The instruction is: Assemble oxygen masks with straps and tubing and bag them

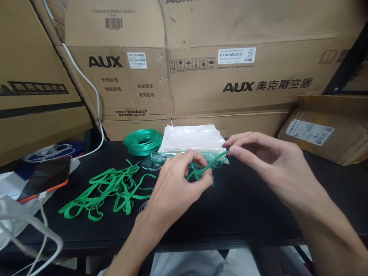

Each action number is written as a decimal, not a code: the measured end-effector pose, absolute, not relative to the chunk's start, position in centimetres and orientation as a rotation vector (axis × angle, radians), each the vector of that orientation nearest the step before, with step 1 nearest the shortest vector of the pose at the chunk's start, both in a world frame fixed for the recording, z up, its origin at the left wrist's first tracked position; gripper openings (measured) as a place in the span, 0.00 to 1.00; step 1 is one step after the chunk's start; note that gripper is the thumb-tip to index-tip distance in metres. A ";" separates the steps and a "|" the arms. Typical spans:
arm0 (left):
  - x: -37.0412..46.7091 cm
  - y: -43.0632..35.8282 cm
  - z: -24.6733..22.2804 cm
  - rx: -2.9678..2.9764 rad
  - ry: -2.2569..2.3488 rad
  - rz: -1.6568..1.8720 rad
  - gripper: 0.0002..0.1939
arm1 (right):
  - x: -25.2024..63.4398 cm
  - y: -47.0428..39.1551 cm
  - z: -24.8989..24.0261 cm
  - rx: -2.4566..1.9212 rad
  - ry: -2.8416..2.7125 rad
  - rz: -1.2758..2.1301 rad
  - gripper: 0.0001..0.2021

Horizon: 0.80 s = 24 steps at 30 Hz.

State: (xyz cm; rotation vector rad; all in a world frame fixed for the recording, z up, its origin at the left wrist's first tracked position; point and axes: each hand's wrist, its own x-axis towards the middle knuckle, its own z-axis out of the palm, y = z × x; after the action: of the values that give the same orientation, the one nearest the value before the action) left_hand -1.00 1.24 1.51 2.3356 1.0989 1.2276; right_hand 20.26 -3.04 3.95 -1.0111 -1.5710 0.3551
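A green elastic strap [217,157] stretches between my two hands above the black table. My left hand [181,176] pinches it near the middle of the view, thumb and fingers closed around it. At its upper right end, the fingertips of my right hand [263,157] grip the strap. Behind and beneath my left hand lie clear, green-tinted plastic pieces [153,161], partly hidden by the fingers. Left of my left hand, a loose pile of green elastic straps [105,188] rests on the table.
A coil of green tubing [143,141] and white plastic packets [192,138] sit at the back. Large cardboard boxes [195,103] stand behind them. On the left are a phone [47,176] and white cables [43,226]; a taped carton [324,130] is at right.
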 end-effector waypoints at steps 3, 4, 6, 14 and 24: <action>-1.0 1.5 1.4 2.323 1.119 1.264 0.06 | 19.2 -3.2 3.8 -0.980 -1.602 0.437 0.02; -1.0 1.7 1.3 2.296 1.124 1.284 0.07 | 19.0 -3.1 3.7 -0.979 -1.589 0.461 0.03; -1.2 1.9 1.2 2.206 1.109 1.327 0.08 | 19.0 -2.6 3.3 -0.985 -1.541 0.518 0.08; -1.2 2.1 1.1 1.860 0.753 1.336 0.07 | 18.0 -1.0 2.0 -1.022 -1.495 0.842 0.15; -1.0 2.4 1.4 1.740 0.779 1.326 0.12 | 18.1 -0.9 2.0 -0.888 -1.472 0.957 0.13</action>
State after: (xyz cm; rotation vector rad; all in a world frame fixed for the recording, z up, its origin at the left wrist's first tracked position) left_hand -1.00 2.36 1.38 1.7395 0.7785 1.3256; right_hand 18.06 -0.89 1.96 -0.8881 -1.4717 0.9565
